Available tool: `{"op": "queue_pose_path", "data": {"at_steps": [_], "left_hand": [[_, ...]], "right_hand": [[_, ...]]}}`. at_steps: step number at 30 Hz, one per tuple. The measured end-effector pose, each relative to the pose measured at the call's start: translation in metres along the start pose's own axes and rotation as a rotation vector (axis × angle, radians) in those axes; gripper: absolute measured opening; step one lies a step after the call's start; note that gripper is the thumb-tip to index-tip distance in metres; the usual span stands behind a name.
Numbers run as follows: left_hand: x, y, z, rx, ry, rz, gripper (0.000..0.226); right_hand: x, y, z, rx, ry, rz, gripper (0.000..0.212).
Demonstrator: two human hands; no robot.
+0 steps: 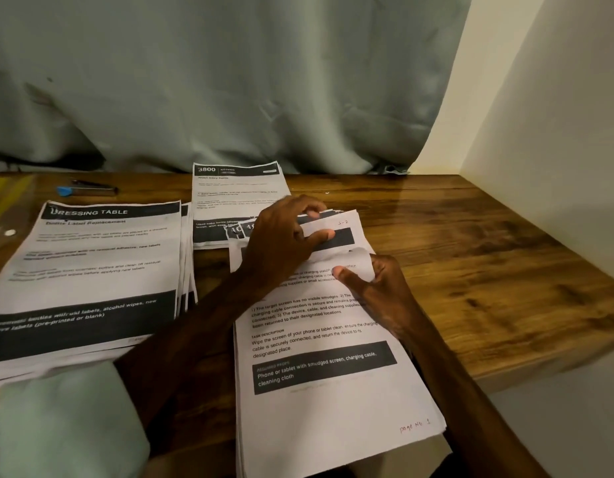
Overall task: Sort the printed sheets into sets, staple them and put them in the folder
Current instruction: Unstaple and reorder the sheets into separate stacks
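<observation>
I count three stacks of printed sheets on the wooden table (471,243). The nearest stack (333,391) lies at the table's front edge, right of centre, its top page about a phone or tablet cleaning job, with "page No 1" handwritten at its lower right corner. A second stack (91,270), headed "DRESSING TABLE", lies toward the left edge, fanned slightly. A third stack (233,198), marked "3800 KITCHEN", sits against the back edge at the middle.

Both hands work on the nearest stack. My left hand (284,243) presses its fingers down on the far end of the sheets, spreading several top edges. My right hand (378,284) is pinched on the curled-up top edge of the front page, thumb against the paper.

One stapler (88,189) with a blue end lies near the back left corner. A clear plastic folder (8,208) with a yellow edge lies at the left edge.

A grey-green curtain (229,81) hangs behind the table; a cream wall (557,115) closes the right side.
</observation>
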State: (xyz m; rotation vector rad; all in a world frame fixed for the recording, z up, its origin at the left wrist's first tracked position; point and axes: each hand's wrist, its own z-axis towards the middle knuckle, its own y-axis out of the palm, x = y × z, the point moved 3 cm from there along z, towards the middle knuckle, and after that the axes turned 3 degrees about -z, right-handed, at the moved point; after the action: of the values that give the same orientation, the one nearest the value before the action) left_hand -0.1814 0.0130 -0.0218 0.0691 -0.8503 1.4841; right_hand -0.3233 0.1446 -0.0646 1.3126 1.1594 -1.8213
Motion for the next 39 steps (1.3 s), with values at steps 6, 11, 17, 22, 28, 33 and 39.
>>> {"op": "queue_pose_path", "data": {"at_steps": [6, 11, 17, 22, 28, 33, 39], "left_hand": [[0.003, -0.012, 0.006, -0.003, 0.132, -0.043, 0.017], [0.008, -0.012, 0.007, -0.028, 0.183, -0.038, 0.020], [0.009, -0.014, 0.009, -0.083, 0.169, -0.036, 0.009], [0.008, -0.014, 0.010, -0.104, 0.130, -0.020, 0.019], [0.010, -0.014, 0.004, -0.076, 0.290, 0.121, 0.028], [0.010, -0.018, 0.005, -0.060, 0.379, 0.119, 0.010], [0.012, -0.017, 0.002, -0.266, 0.386, -0.048, 0.013]], "right_hand": [[-0.005, -0.001, -0.004, -0.017, 0.014, 0.049, 0.023], [-0.006, -0.002, -0.005, -0.017, 0.037, 0.073, 0.027], [-0.010, -0.001, -0.009, 0.000, 0.050, 0.096, 0.024], [-0.009, -0.002, -0.008, -0.012, 0.052, 0.090, 0.025], [-0.007, -0.003, -0.006, -0.011, 0.062, 0.070, 0.025], [-0.007, -0.003, -0.005, -0.004, 0.074, 0.057, 0.021], [-0.005, -0.004, -0.002, -0.001, 0.082, 0.090, 0.018]]}}
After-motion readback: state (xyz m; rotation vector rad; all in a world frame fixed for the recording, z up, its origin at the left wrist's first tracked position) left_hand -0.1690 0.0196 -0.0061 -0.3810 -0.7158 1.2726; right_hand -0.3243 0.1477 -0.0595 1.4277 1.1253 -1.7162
